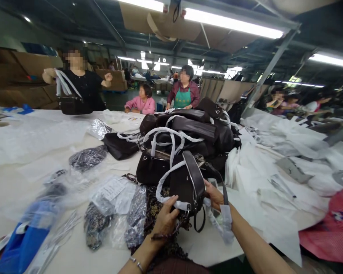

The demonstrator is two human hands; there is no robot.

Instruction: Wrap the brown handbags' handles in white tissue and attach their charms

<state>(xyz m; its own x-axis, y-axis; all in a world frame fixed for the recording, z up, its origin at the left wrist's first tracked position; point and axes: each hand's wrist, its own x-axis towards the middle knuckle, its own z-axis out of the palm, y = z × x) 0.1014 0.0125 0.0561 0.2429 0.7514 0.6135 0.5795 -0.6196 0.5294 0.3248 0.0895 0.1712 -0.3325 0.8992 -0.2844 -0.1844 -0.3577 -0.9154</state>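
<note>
A dark brown handbag (180, 187) with a zipped top is tilted on its side right in front of me. One of its handles (161, 183) is wrapped in white padding. My left hand (166, 217) grips the near edge by the padded handle's end. On the other side, my right hand (214, 195) holds the bag's right end, its fingertips partly hidden behind it. A dark strap with clear wrapping (225, 222) hangs over my right wrist. Just beyond rises a heap of similar brown bags (194, 129). Under the held bag lies dark patterned fabric (153, 207).
Plastic-wrapped dark bundles (95, 224) and a blue holder (25, 236) lie to the left. White paper sheets (263, 182) are piled at right, beside a red mesh bag (328, 224). Across the table, a person in black (87, 87) has a handbag; two others are nearby.
</note>
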